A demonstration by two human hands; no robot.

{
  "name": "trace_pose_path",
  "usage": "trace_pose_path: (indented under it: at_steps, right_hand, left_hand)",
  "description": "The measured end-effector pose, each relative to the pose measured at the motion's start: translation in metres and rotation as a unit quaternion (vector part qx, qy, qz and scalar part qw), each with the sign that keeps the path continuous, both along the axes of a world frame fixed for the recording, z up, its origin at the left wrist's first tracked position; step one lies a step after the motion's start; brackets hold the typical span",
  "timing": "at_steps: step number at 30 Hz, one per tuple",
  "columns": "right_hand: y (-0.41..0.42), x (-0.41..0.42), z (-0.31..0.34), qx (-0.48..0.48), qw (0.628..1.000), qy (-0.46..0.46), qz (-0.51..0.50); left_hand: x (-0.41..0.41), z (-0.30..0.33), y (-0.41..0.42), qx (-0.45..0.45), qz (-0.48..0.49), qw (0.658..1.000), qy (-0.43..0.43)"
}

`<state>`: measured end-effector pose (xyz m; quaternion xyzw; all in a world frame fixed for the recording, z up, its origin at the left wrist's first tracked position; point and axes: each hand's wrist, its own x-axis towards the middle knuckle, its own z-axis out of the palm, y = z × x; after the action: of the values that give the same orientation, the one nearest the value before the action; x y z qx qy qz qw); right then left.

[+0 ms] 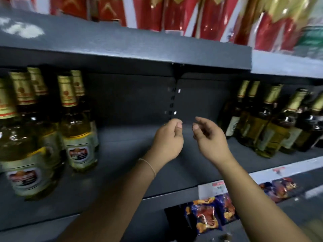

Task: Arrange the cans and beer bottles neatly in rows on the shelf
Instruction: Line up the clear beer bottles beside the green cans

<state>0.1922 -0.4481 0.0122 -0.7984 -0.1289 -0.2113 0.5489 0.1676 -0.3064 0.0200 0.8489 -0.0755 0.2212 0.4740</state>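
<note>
The head view looks into a dark grey metal shelf (122,172), with both forearms reaching forward over its bare middle section. The left hand (167,138) hangs above the shelf board with its fingers curled inward toward the thumb; it grasps nothing. A thin bracelet (148,165) circles the left wrist. The right hand (209,137) is held just beside the left, apart from it, with its fingers loosely bent and relaxed; it is likewise empty. Neither hand touches a bottle or the shelf surface. A group of beer bottles with gold foil necks (75,123) stands upright on the left part of the shelf, arranged in short rows running front to back, each carrying a pale label with a red emblem and filled with a yellow liquid. A second group of darker bottles with gold foil necks (267,123) stands on the right part of the shelf, well apart from the first group, with the hands between the two groups. No cans are discernible in this view. A slotted upright (172,103) runs down the back panel of the shelf behind the hands. On the board above, red and gold packages (174,13) stand in a row, blurred. On the level below, blue and orange snack packets (206,215) lie near the front edge, beneath the right forearm.
</note>
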Motion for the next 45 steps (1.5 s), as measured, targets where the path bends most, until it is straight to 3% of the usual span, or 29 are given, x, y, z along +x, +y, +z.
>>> trace_pose_path:
  at_steps: [7, 14, 20, 27, 36, 45]
  right_hand:
    - [-0.106, 0.035, 0.013, 0.023, 0.997, -0.024, -0.075]
    - [-0.211, 0.071, 0.006, -0.033, 0.957, -0.083, -0.275]
    - [-0.264, 0.094, -0.008, -0.041, 0.932, -0.030, -0.358]
    - [-0.287, 0.126, -0.019, -0.028, 0.937, 0.064, -0.344]
    - [-0.288, 0.130, -0.039, 0.028, 0.944, -0.024, -0.328]
    - [-0.243, 0.093, -0.052, 0.015, 0.977, -0.093, -0.192]
  left_hand:
    - [0.050, 0.006, -0.091, -0.019, -0.073, 0.997, 0.031]
    - [0.085, 0.005, -0.174, 0.005, -0.135, 0.990, 0.033]
    - [0.099, 0.004, -0.228, 0.014, -0.161, 0.986, 0.041]
    - [0.105, 0.000, -0.252, 0.017, -0.177, 0.982, 0.058]
    - [0.107, -0.012, -0.238, 0.018, -0.158, 0.985, 0.066]
    - [0.105, -0.024, -0.194, 0.006, -0.130, 0.989, 0.077]
